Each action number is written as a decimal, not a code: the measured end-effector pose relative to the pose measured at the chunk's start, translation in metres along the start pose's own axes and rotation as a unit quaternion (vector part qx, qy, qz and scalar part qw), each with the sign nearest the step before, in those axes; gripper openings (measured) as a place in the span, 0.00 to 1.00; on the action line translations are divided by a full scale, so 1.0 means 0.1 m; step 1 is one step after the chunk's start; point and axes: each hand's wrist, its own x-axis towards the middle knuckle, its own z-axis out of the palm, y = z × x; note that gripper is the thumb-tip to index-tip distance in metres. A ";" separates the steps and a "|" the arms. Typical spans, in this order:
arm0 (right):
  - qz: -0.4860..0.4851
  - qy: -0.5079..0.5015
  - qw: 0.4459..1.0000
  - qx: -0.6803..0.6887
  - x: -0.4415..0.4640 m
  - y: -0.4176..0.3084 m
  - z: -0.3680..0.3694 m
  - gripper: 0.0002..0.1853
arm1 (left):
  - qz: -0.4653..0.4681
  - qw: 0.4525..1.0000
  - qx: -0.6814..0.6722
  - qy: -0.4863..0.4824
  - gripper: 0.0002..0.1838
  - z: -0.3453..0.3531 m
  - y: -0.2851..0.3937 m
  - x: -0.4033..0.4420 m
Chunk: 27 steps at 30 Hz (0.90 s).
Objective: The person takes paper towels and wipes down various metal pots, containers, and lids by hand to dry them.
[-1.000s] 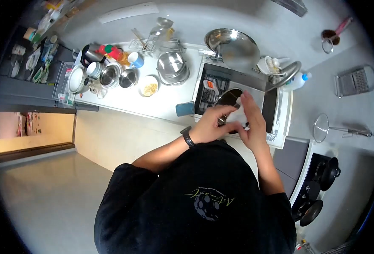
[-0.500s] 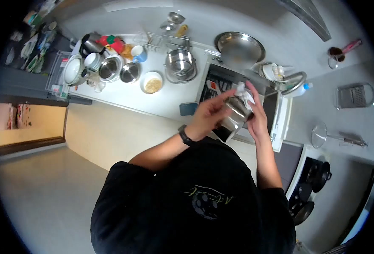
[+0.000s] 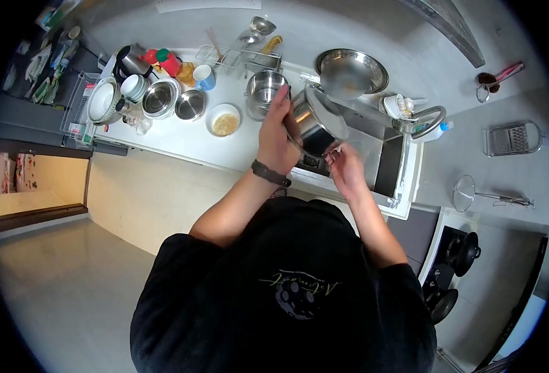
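A shiny metal pot (image 3: 315,127) is held tilted over the near left part of the sink (image 3: 383,158). My left hand (image 3: 279,133), with a dark band on its wrist, grips the pot's left side with the thumb side up. My right hand (image 3: 347,171) pinches the lower right edge of the pot; the exact part between its fingers is hard to make out. Just behind my left hand stands another metal pot (image 3: 263,90) on the counter. A white bowl with pale grains (image 3: 226,124) sits to the left.
Metal bowls (image 3: 190,105), a blue mug (image 3: 204,77), red bottles (image 3: 168,62) and a kettle (image 3: 131,61) crowd the counter's left end. A large metal basin (image 3: 374,68) leans behind the sink. The faucet (image 3: 434,118) curves at the right. A stove (image 3: 445,267) lies at lower right.
Both hands have moved up and left with the pot, turning it. White material seen by my right hand earlier no longer shows. The dark phone-like slab on the counter edge is no longer visible.
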 end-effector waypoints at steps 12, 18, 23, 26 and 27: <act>-0.320 -0.027 0.942 -0.095 -0.28 0.06 0.50 0.29 | 0.191 0.978 0.054 -0.067 0.27 0.35 -0.13 -0.32; -0.511 0.039 0.820 -0.255 -0.53 -0.17 0.46 0.27 | 0.215 0.964 0.085 -0.130 0.34 0.60 -0.30 -0.61; -0.687 0.009 0.600 -0.410 -0.77 -0.38 0.12 0.17 | 0.169 0.972 0.074 -0.145 0.36 0.66 -0.57 -0.73; -0.708 -0.028 0.491 -0.508 -1.05 -0.56 0.06 0.18 | 0.117 0.983 0.025 -0.139 0.40 0.75 -0.85 -0.82; -0.687 -0.026 0.496 -0.531 -1.09 -0.63 -0.05 0.20 | 0.143 0.976 0.080 -0.143 0.40 0.79 -0.91 -0.87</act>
